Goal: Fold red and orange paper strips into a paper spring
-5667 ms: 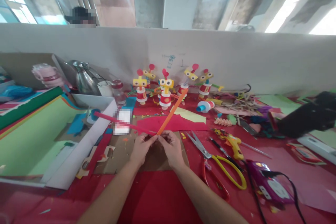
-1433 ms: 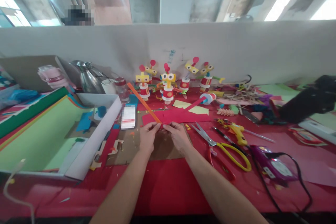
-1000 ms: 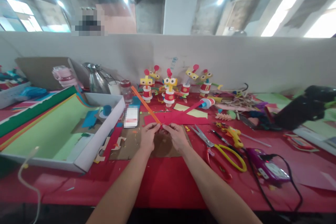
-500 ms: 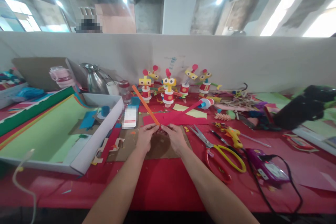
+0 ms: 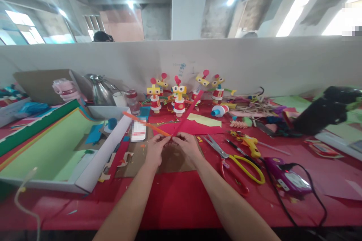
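Observation:
My left hand [image 5: 155, 148] and my right hand [image 5: 186, 145] meet over a piece of brown cardboard [image 5: 132, 162], fingers pinched together. From the pinch an orange paper strip [image 5: 145, 123] slants up to the left. A red paper strip [image 5: 188, 114] rises to the right from the same spot. The ends where the strips meet are mostly covered by my fingertips. Behind my hands lies a sheet of red paper [image 5: 209, 128], partly under a pale yellow piece of paper [image 5: 200, 119].
Several paper-and-cup robot figures [image 5: 179, 101] stand near the wall. To the right lie scissors [image 5: 223, 152], a yellow glue gun [image 5: 252, 146] and a purple device [image 5: 288, 179] with a black cable. On the left is a white box [image 5: 98, 158] with coloured paper.
The orange strip has swung lower to the left. The red strip's free end has moved up and left, now standing steeper. Both hands stay pinched together at about the same place.

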Motion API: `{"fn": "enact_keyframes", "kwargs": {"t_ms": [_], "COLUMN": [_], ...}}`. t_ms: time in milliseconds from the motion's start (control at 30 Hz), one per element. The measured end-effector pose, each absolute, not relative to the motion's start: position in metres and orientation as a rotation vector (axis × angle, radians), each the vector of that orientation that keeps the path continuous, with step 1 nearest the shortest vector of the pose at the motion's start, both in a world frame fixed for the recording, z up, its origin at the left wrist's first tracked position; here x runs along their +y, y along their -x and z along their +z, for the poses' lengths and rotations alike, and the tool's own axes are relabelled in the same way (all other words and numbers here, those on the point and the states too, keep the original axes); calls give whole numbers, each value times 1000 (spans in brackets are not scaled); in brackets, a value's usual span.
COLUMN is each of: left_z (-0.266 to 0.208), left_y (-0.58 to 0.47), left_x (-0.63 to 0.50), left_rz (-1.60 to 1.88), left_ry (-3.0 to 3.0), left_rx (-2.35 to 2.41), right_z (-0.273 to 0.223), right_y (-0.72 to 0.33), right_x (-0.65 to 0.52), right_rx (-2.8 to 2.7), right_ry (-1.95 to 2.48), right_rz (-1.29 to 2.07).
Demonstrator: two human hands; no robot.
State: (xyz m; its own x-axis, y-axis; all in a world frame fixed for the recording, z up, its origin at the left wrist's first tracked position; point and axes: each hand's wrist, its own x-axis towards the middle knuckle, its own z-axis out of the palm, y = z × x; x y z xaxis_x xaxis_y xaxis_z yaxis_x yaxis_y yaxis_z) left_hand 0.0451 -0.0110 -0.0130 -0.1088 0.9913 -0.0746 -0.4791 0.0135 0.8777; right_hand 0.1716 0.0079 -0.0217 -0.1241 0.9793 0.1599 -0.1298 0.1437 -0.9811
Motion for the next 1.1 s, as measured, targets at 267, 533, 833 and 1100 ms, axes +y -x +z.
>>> {"fn": "enact_keyframes", "kwargs": {"t_ms": [267,533,833,1100], "left_z": [-25,-29,-40,-32], "left_y": [-37,-38,-38,-38], "left_x": [-18,-19,-15,-20], "left_rz": [1509,1621,1621,1569], "left_ry": [-850,-685,-704,-672], "left_rx": [1042,919,965,915], "right_z": [-22,-26,-32,-29], "right_y": [-168,-154,-153,-154], "right_x": [7,-5,-3,-7], "right_rx": [-1461,-1392,-1208,-1173], "right_ry": [971,913,912,802], "right_rz": [1174,1175,1241,1376]}}
